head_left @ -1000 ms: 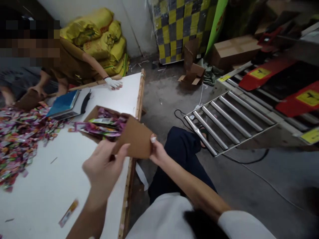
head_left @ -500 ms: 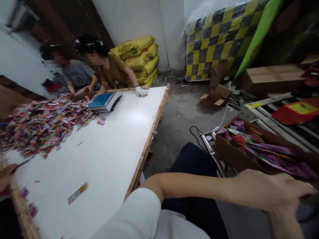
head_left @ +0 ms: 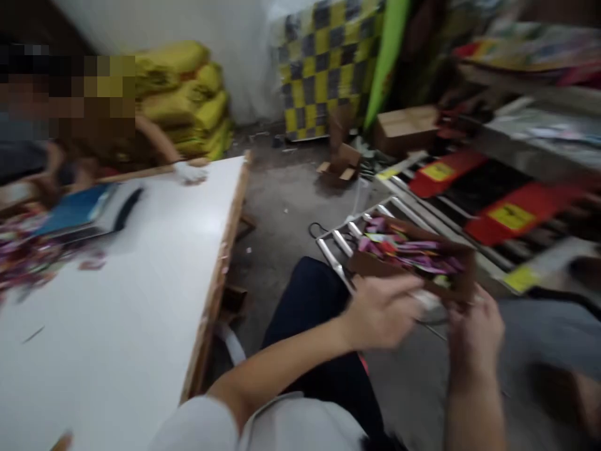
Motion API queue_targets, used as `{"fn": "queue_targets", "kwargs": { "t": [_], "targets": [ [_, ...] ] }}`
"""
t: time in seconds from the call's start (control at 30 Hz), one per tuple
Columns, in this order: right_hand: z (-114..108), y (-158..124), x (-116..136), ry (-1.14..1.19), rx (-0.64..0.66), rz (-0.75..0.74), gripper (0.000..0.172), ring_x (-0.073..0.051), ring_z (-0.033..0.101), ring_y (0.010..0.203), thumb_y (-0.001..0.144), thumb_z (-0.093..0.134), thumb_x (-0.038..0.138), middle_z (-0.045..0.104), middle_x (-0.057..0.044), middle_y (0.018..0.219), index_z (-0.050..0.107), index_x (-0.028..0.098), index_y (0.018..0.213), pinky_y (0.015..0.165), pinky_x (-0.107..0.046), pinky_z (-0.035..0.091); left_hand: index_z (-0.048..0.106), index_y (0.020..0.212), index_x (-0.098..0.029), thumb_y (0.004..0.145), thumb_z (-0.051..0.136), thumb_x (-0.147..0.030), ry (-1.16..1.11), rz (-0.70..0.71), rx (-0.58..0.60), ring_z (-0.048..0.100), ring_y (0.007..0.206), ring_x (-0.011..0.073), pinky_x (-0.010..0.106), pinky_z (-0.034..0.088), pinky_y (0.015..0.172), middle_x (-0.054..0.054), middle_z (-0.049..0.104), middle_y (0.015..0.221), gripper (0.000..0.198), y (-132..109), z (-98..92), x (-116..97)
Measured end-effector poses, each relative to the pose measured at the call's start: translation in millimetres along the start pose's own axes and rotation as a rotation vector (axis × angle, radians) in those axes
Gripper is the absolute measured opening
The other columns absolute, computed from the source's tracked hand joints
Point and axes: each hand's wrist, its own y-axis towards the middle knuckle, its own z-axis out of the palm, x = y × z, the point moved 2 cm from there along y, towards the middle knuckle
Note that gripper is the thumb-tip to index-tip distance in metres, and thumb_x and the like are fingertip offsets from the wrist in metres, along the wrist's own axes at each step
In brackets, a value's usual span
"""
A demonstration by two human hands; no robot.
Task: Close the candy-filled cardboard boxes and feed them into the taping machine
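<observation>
An open cardboard box [head_left: 385, 263] full of small, mostly purple packets [head_left: 408, 247] rests on a roller conveyor [head_left: 331, 250] to my right. My right hand [head_left: 474, 329] grips the box at its near right corner, fingers bent around the cardboard. Against the near side of the same box is my left hand [head_left: 382, 313], pointing rightward. Motion smears its fingers, so whether they grip anything is unclear.
A white table [head_left: 141, 300] with a wooden edge stands on my left, bearing a packet heap [head_left: 28, 250] and a blue-topped object [head_left: 75, 210]. A co-worker's gloved hand [head_left: 190, 172] lies on it. Red panels [head_left: 498, 219] with yellow labels sit beyond the conveyor.
The view has swung right, bringing more of the conveyor into sight. My left hand has drawn back from the far right to the box's near side, and my right hand now shows at its corner.
</observation>
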Motion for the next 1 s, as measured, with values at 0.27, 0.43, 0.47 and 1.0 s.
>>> {"fn": "queue_targets", "kwargs": {
  "t": [0.27,0.43,0.47,1.0],
  "targets": [
    [-18.9,-16.6,35.7,0.003,0.156,-0.210,0.060,-0.029,0.062,0.119,0.082,0.067,0.057,0.060,-0.015,0.130,0.063,0.019,0.128,0.098,-0.046,0.055,0.056,0.130,-0.021,0.083,0.073,-0.050,-0.412,-0.428,-0.057,0.067,0.110,0.0250,0.041,0.059,0.092,0.012,0.064,0.121,0.058,-17.6,-19.1,121.2],
    [-15.9,-6.9,50.1,-0.330,0.328,-0.379,0.049,-0.029,0.059,0.120,0.079,0.074,0.053,0.062,-0.012,0.122,0.070,0.023,0.118,0.103,-0.045,0.051,0.064,0.121,-0.021,0.085,0.073,-0.045,-0.370,-0.371,0.030,0.067,0.096,0.0208,0.035,0.059,0.082,0.009,0.067,0.110,0.044,-5.3,-16.7,122.0],
    [-14.7,-2.3,52.5,-0.358,0.361,-0.389,0.044,-0.028,0.060,0.116,0.079,0.074,0.051,0.064,-0.011,0.118,0.072,0.023,0.113,0.102,-0.044,0.051,0.066,0.120,-0.021,0.085,0.073,-0.044,-0.346,-0.346,0.074,0.066,0.096,0.0212,0.035,0.057,0.082,0.009,0.067,0.109,0.042,1.0,-16.9,122.2],
    [8.2,46.1,61.6,-0.664,0.340,-0.136,0.046,-0.019,0.055,0.070,0.074,0.063,0.064,0.063,-0.004,0.070,0.064,0.018,0.071,0.069,-0.030,0.043,0.075,0.114,-0.029,0.087,0.061,-0.044,-0.067,-0.409,0.645,0.065,0.089,0.0248,0.032,0.045,0.078,0.004,0.073,0.092,0.034,84.3,4.3,131.5]
  ]
}}
